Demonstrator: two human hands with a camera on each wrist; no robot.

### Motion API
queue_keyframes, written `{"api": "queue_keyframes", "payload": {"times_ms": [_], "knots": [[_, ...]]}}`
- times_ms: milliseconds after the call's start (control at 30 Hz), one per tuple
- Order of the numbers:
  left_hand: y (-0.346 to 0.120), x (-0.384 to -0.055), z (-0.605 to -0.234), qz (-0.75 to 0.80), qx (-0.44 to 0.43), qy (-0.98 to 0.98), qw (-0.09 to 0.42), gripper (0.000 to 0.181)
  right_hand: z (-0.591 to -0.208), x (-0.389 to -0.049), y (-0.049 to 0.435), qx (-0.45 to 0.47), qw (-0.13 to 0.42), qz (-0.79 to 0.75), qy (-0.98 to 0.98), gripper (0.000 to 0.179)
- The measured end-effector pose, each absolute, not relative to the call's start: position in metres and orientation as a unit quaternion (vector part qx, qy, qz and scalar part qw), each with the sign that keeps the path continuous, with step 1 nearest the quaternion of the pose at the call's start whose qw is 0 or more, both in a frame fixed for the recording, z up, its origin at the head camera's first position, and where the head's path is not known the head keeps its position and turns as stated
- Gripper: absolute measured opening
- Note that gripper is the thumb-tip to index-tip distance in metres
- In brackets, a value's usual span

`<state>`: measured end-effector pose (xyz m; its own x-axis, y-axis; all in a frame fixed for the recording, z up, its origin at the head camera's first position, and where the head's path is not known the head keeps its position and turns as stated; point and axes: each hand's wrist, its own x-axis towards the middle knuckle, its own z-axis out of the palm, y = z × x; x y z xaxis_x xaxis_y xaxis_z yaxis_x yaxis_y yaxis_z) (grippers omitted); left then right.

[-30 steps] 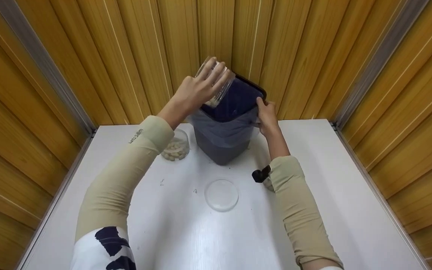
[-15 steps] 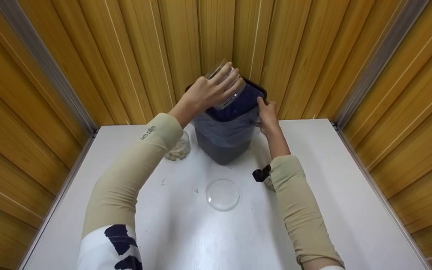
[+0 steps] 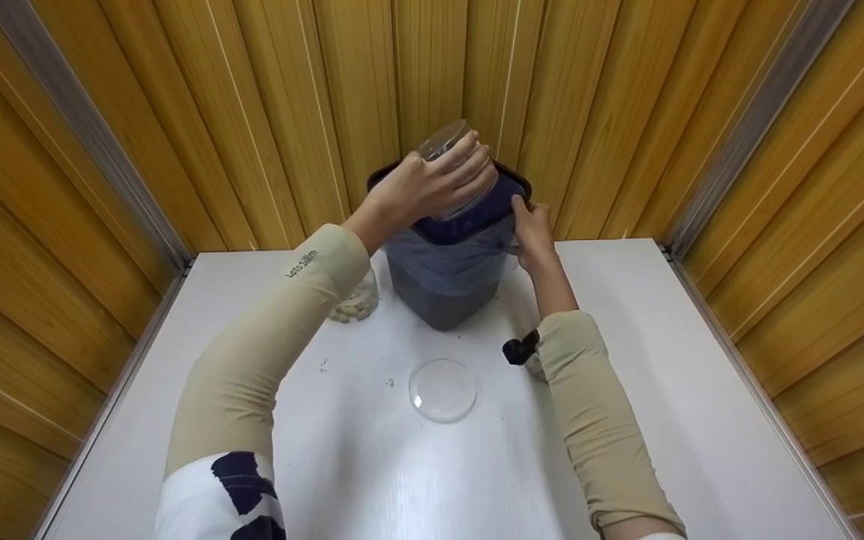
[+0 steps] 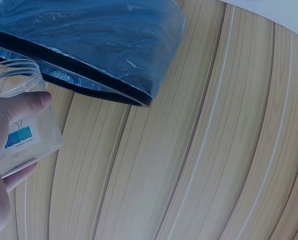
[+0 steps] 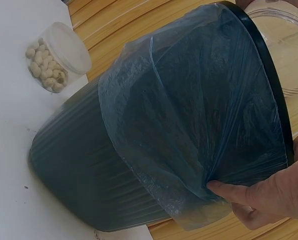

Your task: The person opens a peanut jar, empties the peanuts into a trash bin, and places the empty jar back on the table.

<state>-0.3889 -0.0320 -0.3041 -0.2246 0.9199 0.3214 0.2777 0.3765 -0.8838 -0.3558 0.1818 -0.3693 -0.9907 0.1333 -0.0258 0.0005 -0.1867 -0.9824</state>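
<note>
My left hand (image 3: pixel 432 180) grips a clear plastic jar (image 3: pixel 447 139), tilted mouth-down over the opening of a grey trash can (image 3: pixel 443 304). In the left wrist view the jar (image 4: pixel 48 127) bears a label (image 4: pixel 20 136) picturing binder clips, and its threaded mouth is at the can's dark rim (image 4: pixel 104 92). A translucent blue bag (image 3: pixel 443 266) lines the can and hangs over its outside. My right hand (image 3: pixel 535 229) holds the can's right side, thumb at the rim; in the right wrist view a finger (image 5: pixel 233 191) presses the bag's folds.
A round clear tub (image 5: pixel 46 65) of pistachio-like nuts stands left of the can, partly behind my left sleeve. A clear round lid (image 3: pixel 443 390) lies on the white table (image 3: pixel 402 480). Wood-look panels (image 3: pixel 432 67) rise behind and on both sides. Small specks dot the tabletop.
My left hand has moved right and slightly down with the jar, farther over the can, turning the jar more steeply. Whitish bits seen near its mouth earlier no longer show. My right hand stays put.
</note>
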Motion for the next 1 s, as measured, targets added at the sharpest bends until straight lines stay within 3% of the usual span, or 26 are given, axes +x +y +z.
{"api": "queue_keyframes", "payload": {"times_ms": [200,433,533,633,767,867,1000], "knots": [[-0.040,-0.385,-0.299,0.296,-0.408,-0.760,0.410,0.065,-0.369,-0.354,0.180,-0.064,0.034,0.770,-0.634,0.019],[-0.048,-0.380,-0.286,0.102,-0.330,-0.903,0.256,0.097,-0.369,-0.357,0.180,-0.072,0.011,0.774,-0.630,0.014],[-0.052,-0.380,-0.281,0.006,-0.284,-0.933,0.221,0.106,-0.369,-0.358,0.181,-0.071,0.018,0.771,-0.633,0.015],[-0.057,-0.379,-0.278,-0.072,-0.241,-0.948,0.197,0.123,-0.370,-0.359,0.181,-0.079,0.015,0.765,-0.639,0.024],[-0.066,-0.375,-0.279,-0.205,-0.201,-0.941,0.179,0.136,-0.370,-0.360,0.180,-0.082,-0.001,0.767,-0.636,0.053],[-0.073,-0.371,-0.283,-0.316,-0.203,-0.909,0.181,0.137,-0.371,-0.362,0.179,-0.082,-0.007,0.772,-0.630,0.067],[-0.082,-0.364,-0.290,-0.438,-0.217,-0.854,0.178,0.135,-0.371,-0.365,0.181,-0.089,-0.012,0.766,-0.636,0.068]]}}
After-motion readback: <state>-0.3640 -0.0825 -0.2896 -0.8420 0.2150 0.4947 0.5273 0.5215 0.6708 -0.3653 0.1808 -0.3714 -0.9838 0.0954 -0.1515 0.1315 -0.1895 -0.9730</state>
